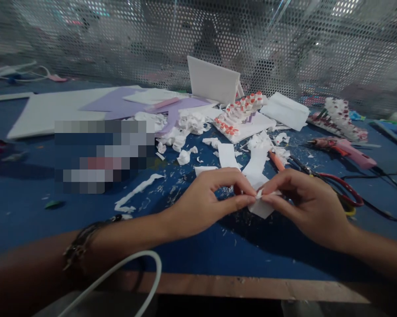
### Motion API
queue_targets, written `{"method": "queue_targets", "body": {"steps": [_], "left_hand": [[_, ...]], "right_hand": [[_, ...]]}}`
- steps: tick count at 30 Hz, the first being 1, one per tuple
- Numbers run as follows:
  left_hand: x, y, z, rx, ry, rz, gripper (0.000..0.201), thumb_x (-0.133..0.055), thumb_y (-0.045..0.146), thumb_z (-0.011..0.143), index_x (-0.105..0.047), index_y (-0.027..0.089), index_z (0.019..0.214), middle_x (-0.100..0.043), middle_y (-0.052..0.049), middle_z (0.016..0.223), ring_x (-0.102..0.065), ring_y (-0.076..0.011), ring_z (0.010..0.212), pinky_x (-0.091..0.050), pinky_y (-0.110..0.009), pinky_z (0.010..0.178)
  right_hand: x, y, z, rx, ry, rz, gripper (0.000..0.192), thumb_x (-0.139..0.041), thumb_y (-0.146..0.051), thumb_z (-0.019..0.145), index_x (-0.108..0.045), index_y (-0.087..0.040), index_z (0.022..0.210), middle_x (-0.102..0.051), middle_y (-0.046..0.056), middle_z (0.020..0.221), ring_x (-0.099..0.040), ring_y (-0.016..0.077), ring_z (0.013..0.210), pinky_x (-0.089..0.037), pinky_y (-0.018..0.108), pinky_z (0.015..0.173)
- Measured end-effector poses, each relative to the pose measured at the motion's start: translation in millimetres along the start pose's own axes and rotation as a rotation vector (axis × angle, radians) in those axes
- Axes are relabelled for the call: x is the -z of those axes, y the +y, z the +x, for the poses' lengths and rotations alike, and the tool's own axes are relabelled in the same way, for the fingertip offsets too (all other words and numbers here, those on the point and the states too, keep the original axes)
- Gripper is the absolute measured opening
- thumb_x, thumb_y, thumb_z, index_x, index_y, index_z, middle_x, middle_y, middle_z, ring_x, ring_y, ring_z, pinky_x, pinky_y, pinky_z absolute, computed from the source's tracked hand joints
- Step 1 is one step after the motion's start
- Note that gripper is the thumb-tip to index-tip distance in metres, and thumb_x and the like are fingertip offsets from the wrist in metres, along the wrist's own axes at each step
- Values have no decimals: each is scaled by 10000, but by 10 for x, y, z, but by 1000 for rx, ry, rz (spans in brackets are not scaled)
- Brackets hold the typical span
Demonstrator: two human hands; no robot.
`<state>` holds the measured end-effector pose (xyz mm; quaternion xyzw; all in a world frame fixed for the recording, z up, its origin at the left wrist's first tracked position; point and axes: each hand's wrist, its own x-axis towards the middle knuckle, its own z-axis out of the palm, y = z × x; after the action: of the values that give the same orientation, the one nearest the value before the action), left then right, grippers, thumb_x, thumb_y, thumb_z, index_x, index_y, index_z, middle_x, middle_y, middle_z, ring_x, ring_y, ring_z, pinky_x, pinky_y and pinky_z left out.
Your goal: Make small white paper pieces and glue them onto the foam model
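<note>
Between my two hands is a small piece of white paper (263, 208), pinched and bunched at its upper edge. My left hand (214, 193) is closed, thumb and fingertips on the left side of the bunched part. From the other side my right hand (304, 202) pinches the same paper, its fingertips almost touching the left ones. White paper strips (228, 155) lie just behind my hands. Crumpled white paper scraps (193, 122) are heaped further back.
A pink glue gun (353, 152) lies at right with its black cord. Scissors with red and yellow handles (345, 187) are by my right hand. White-and-red paper models (241, 112), purple sheets (109, 102) and a standing white board (213, 79) are behind. A white cable (157, 264) loops at the front edge.
</note>
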<state>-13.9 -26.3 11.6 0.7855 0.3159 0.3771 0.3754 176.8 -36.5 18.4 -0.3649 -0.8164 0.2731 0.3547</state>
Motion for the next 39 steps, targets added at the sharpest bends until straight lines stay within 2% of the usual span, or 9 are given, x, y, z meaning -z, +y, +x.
{"method": "queue_targets", "body": {"steps": [5, 11, 19, 23, 29, 33, 36, 37, 39], "left_hand": [[23, -7, 7, -45, -44, -76, 49, -590, 184, 751, -604, 157, 713, -601, 8, 702, -545, -87, 699, -421, -204, 693], [15, 22, -8, 96, 19, -165, 116, -625, 248, 721, -579, 159, 777, -598, 11, 727, -532, -83, 665, -423, -193, 639], [2, -45, 5, 144, 105, -295, 116, -614, 262, 725, -602, 148, 714, -616, -10, 777, -549, -107, 736, -414, -220, 684], [36, -1, -2, 166, 136, -338, 110, -575, 257, 755, -619, 156, 761, -628, -13, 807, -564, -116, 785, -431, -229, 729], [143, 83, -3, 117, 98, -270, 114, -560, 207, 753, -645, 160, 812, -645, -21, 855, -570, -115, 818, -430, -239, 779], [249, 159, 7, 264, 7, -301, 179, -509, 266, 785, -639, 177, 868, -660, -31, 885, -586, -132, 838, -437, -252, 768], [487, 267, -28, 305, -78, -104, 274, -464, 273, 812, -561, 239, 1066, -656, -9, 945, -578, -141, 885, -413, -261, 796], [614, 285, -54, 292, -27, 46, 291, -454, 268, 819, -538, 255, 1098, -648, 1, 973, -562, -145, 913, -392, -264, 820], [928, 241, -129, 212, 241, 421, 278, -493, 287, 800, -556, 259, 1070, -634, 21, 995, -500, -174, 990, -298, -277, 900]], "right_hand": [[-3, 28, 15, -60, -59, 210, 25, -571, -197, 775, -551, -184, 768, -595, -17, 760, -566, 60, 690, -452, 142, 595], [-48, 21, 43, -10, -28, 296, 12, -560, -165, 779, -549, -167, 778, -578, -4, 741, -555, 66, 667, -460, 170, 607], [-57, -21, 158, 118, 74, 66, 42, -546, -163, 784, -520, -185, 758, -579, -6, 711, -565, 89, 659, -457, 202, 590], [-35, -23, 235, 276, 81, -152, 72, -532, -145, 786, -498, -197, 750, -584, -26, 723, -563, 92, 664, -414, 328, 826], [36, -110, 298, 340, 83, -296, 173, -530, -154, 797, -529, -213, 959, -596, -1, 779, -556, 97, 697, -453, 245, 686], [75, -138, 333, 423, 20, -300, 141, -506, -121, 809, -537, -208, 915, -580, -6, 784, -541, 89, 741, -431, 261, 750], [118, -124, 378, 435, -10, -309, 102, -493, -117, 815, -529, -191, 875, -567, -2, 789, -526, 85, 745, -421, 239, 715], [137, -115, 395, 433, -12, -299, 92, -488, -120, 818, -528, -185, 870, -562, 1, 787, -521, 83, 740, -419, 229, 699], [175, -93, 428, 421, 0, -276, 81, -483, -129, 821, -530, -176, 868, -555, 6, 778, -513, 81, 725, -419, 215, 675]]}}
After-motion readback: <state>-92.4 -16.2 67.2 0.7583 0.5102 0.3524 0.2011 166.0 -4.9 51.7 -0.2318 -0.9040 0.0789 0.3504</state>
